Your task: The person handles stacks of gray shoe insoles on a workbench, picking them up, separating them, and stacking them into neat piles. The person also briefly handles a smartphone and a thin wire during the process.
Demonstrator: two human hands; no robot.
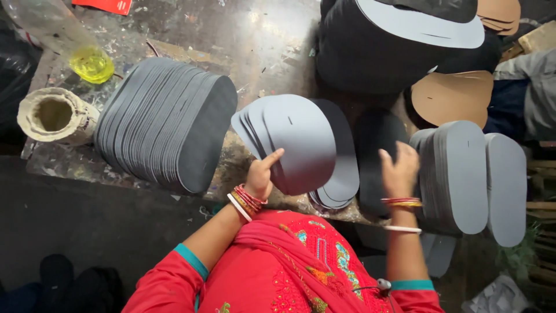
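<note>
A person in a red embroidered top, seen from above, works at a scuffed, glue-stained workbench (255, 35). The left hand (259, 177), bangles at the wrist, is closed on the lower edge of a fanned sheaf of grey insole blanks (301, 139), thumb raised across the front sheet, holding the sheaf tilted up off the bench. The right hand (398, 169), just right of the sheaf, has its fingers spread and pressed on a dark sole piece (376, 136); whether it grips it cannot be told.

The sheets look thin, light and bendable, matte rather than slippery. They seem likely to slide apart in a fan, so a pinch across the whole edge of the bundle looks the surest hold.

Left of the sheaf, a long leaning row of grey blanks (165, 122) stands on edge. Further left sit an open cardboard tube (53, 116) and a clear plastic bottle (75, 49) holding yellow liquid. Right of the sheaf stand more upright grey blanks (463, 174), with tan cut-outs (452, 95) behind them and a tall black stack (370, 52) above.
</note>
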